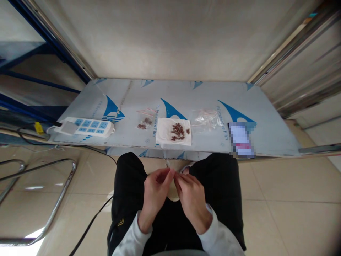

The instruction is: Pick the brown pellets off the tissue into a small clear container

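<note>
Over my lap, my left hand (pixel 156 188) and my right hand (pixel 191 193) meet fingertip to fingertip. Both are closed in a pinch. A tiny pale item seems to show just beyond the fingertips, but what they hold is too small to make out. Past my hands, on the shelf, lies a white paper sheet (pixel 163 137) bearing a pile of small reddish-brown pieces (pixel 178 131). Left of it, similar brown pieces (pixel 141 126) lie by a small clear zip bag (pixel 147 115). More clear plastic bags (pixel 209 119) lie to the right of the sheet.
The film-covered shelf (pixel 128 137) has its front edge just beyond my knees. A white power strip (pixel 90 127) lies at its left, and a blurred-out phone (pixel 242 140) at its right. A metal chair frame (pixel 69 177) and a black cable (pixel 92 222) are at lower left.
</note>
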The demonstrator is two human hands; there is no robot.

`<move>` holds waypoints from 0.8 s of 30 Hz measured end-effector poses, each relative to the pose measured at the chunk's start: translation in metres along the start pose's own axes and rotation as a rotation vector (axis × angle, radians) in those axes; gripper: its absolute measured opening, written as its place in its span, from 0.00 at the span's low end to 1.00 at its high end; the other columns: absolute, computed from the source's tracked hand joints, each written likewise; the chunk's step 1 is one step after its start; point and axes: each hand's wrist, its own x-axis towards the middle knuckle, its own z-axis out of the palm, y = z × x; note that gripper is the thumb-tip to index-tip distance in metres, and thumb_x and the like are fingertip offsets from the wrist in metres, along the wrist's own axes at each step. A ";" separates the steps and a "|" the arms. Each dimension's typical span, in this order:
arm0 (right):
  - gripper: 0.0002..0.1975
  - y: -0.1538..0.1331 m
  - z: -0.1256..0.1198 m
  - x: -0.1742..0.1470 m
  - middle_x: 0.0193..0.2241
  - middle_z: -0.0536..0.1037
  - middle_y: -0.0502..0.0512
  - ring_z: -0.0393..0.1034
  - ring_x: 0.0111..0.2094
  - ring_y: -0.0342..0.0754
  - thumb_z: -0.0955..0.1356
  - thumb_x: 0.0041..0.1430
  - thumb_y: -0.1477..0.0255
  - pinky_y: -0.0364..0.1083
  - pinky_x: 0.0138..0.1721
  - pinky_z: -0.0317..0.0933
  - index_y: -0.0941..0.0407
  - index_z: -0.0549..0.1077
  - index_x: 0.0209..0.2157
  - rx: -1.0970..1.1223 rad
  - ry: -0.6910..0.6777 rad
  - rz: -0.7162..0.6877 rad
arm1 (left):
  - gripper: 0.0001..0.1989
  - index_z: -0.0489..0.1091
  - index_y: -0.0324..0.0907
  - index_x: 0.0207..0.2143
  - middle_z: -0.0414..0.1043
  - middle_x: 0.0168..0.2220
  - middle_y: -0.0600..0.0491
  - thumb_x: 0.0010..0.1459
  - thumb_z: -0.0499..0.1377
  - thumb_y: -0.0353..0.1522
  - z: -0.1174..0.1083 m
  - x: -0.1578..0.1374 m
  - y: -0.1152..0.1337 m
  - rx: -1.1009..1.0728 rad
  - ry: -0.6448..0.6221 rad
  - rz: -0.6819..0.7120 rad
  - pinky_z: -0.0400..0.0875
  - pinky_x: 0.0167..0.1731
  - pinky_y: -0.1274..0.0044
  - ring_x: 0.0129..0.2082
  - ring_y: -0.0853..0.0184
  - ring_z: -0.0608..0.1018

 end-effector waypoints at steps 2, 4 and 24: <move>0.12 0.003 0.001 -0.001 0.35 0.82 0.56 0.76 0.35 0.55 0.64 0.63 0.79 0.52 0.38 0.68 0.53 0.78 0.41 -0.014 -0.029 -0.021 | 0.11 0.80 0.43 0.32 0.82 0.32 0.49 0.51 0.65 0.40 -0.003 0.003 -0.005 0.029 -0.004 -0.022 0.76 0.36 0.73 0.34 0.59 0.82; 0.13 0.006 -0.001 -0.003 0.36 0.82 0.57 0.76 0.36 0.56 0.65 0.63 0.79 0.54 0.39 0.69 0.53 0.78 0.44 0.035 -0.047 -0.035 | 0.11 0.80 0.42 0.31 0.82 0.31 0.49 0.51 0.65 0.40 -0.006 0.003 -0.010 0.026 -0.005 -0.047 0.75 0.35 0.74 0.33 0.60 0.82; 0.13 0.010 -0.004 -0.014 0.26 0.79 0.56 0.75 0.26 0.49 0.64 0.64 0.68 0.46 0.29 0.69 0.56 0.78 0.30 0.616 -0.038 0.226 | 0.15 0.78 0.41 0.26 0.76 0.23 0.51 0.49 0.67 0.44 -0.007 -0.025 -0.025 -0.128 -0.103 -0.142 0.69 0.27 0.77 0.24 0.66 0.76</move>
